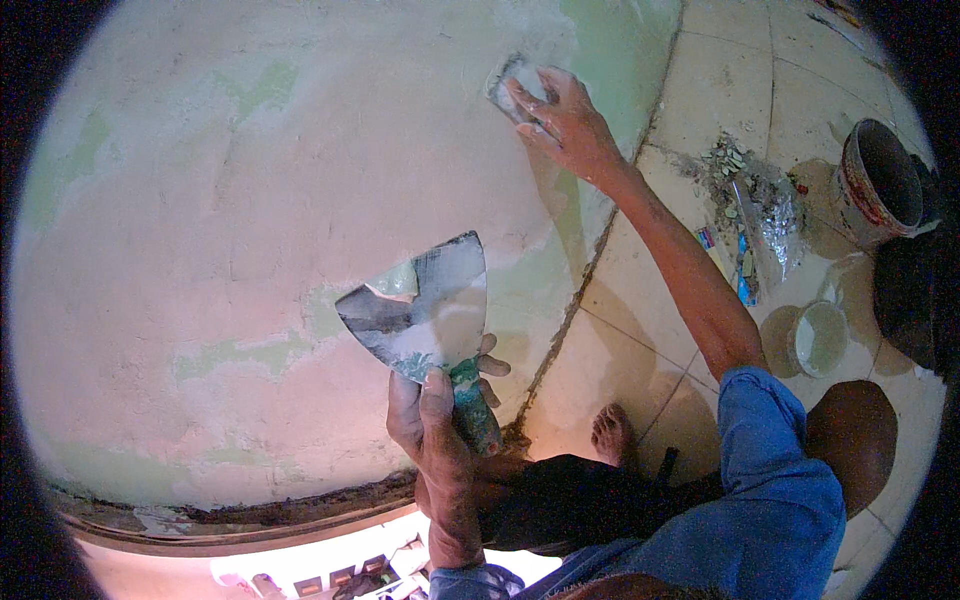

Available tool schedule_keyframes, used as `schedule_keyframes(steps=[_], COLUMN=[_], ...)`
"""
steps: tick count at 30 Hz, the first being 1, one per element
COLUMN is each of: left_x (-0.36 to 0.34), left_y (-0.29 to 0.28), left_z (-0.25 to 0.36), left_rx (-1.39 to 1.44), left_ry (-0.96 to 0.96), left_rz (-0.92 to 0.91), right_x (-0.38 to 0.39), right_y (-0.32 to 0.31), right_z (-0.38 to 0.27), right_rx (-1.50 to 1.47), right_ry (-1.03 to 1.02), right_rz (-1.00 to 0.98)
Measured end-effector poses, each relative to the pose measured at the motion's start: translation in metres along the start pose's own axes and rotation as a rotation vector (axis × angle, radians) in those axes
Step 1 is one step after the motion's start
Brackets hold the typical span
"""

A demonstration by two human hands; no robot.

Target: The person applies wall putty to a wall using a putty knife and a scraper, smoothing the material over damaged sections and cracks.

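Meanwhile, left hand (432,420) grips a putty knife (425,310); right hand (565,120) presses a scraper (510,85) to the wall (230,200).

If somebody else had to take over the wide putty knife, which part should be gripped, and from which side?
Grip the green handle, coming from below, as the left hand does now. The wide putty knife stands with its blade fanning upward near the wall; the blade is thin, broad and smeared with putty, so it likely gives a poor, messy hold. The narrow handle fits a closed palm.
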State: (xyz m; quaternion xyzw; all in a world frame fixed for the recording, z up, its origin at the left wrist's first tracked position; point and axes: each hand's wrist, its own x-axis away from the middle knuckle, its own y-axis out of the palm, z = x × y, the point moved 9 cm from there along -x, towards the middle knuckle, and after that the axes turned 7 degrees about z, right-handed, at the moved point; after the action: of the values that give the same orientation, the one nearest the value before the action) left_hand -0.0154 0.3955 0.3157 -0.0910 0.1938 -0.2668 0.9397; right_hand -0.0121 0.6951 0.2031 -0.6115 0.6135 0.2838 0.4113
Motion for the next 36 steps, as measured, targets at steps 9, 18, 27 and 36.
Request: schedule_keyframes(steps=[9,18,27,36], left_x=[0.002,0.003,0.002,0.004], left_y=[-0.001,0.001,0.002,-0.002], left_z=[-0.008,-0.006,-0.007,-0.006], left_rx=[0.001,0.012,0.051,0.004], left_ry=[-0.028,-0.029,-0.016,-0.018], left_rz=[0.007,0.002,-0.031,-0.019], right_x=[0.017,0.050,-0.029,0.032], right_y=[0.001,-0.003,-0.014,-0.018], right_z=[0.037,-0.042,-0.018,-0.051], right_rx=[-0.162,0.005,0.069,0.008], right_ry=[0.614,0.379,0.407,0.290], right_rz=[-0.123,-0.256,-0.006,-0.213])
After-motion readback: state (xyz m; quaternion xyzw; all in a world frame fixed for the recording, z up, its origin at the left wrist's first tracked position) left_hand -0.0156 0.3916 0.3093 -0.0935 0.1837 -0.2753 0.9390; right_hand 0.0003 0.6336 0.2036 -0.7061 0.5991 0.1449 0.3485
